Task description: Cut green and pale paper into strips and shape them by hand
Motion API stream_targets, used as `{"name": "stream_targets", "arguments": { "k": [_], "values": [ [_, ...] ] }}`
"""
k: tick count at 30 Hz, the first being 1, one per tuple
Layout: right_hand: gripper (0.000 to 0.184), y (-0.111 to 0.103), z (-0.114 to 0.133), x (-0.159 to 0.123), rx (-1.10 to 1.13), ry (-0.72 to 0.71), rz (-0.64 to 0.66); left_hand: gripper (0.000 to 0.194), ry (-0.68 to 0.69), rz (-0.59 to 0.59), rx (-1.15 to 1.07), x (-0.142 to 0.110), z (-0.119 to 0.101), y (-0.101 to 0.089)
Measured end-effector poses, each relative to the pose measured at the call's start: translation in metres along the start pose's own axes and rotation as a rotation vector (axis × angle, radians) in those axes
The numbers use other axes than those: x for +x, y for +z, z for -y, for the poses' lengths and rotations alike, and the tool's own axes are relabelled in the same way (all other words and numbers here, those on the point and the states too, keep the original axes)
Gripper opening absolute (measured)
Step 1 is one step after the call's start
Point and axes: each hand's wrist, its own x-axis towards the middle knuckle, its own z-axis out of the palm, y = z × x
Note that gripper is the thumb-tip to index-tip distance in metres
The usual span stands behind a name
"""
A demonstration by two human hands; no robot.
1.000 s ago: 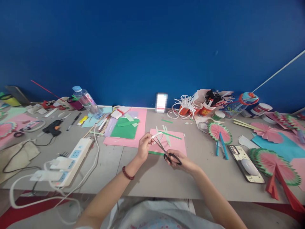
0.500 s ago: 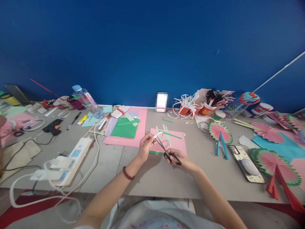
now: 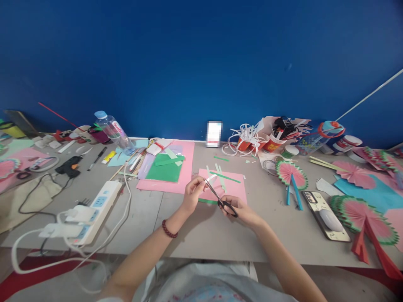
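Our left hand [image 3: 191, 195] pinches a white strip [image 3: 212, 178] between thumb and fingertips, while our right hand [image 3: 236, 205] has its fingers curled round the black handles of the scissors [image 3: 214, 192]. The blades look nearly closed and reach up to the strip beside our left fingertips; whether they bite it, we cannot tell. For a clean edge, we would do best to keep the strip taut and flat, square to the blades, and squeeze slowly. Our left fingertips sit close to the steel, so we should keep them back from the cutting line. Both hands are above the table [image 3: 201, 241], and just beyond them lies the smaller pink sheet [image 3: 237, 193] with a dark green strip [image 3: 231, 178] across it; it makes a busy backdrop, so we should watch the blade tips.
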Motion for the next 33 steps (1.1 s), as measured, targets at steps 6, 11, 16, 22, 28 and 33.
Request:
{"name": "stream_targets", "arguments": {
  "k": [6,11,16,22,28,33],
  "values": [
    [0.04,0.003,0.005,-0.0006,-0.03,-0.012,-0.026,0.035,0.011,0.006,-0.004,0.0001,-0.0033,0.001],
    [0.04,0.0017,0.0016,0.0003,-0.034,-0.007,-0.024,0.037,0.003,-0.002,0.041,-0.0004,-0.0059,0.001],
    [0.038,0.002,0.001,0.0004,-0.027,-0.015,-0.02,0.034,0.038,0.022,0.051,-0.0009,-0.007,0.0007],
    [0.039,0.003,0.0021,0.0003,-0.022,-0.013,-0.031,0.034,0.029,0.025,0.037,-0.001,-0.0055,0.001],
    [0.037,0.0012,-0.0007,0.0007,-0.034,-0.002,-0.042,0.035,-0.008,0.014,0.063,-0.0014,-0.0047,0.0006],
    [0.035,0.0006,-0.0028,0.0013,-0.05,-0.004,-0.051,0.036,0.003,0.015,0.064,-0.001,-0.0068,0.0015]
  ]
}}
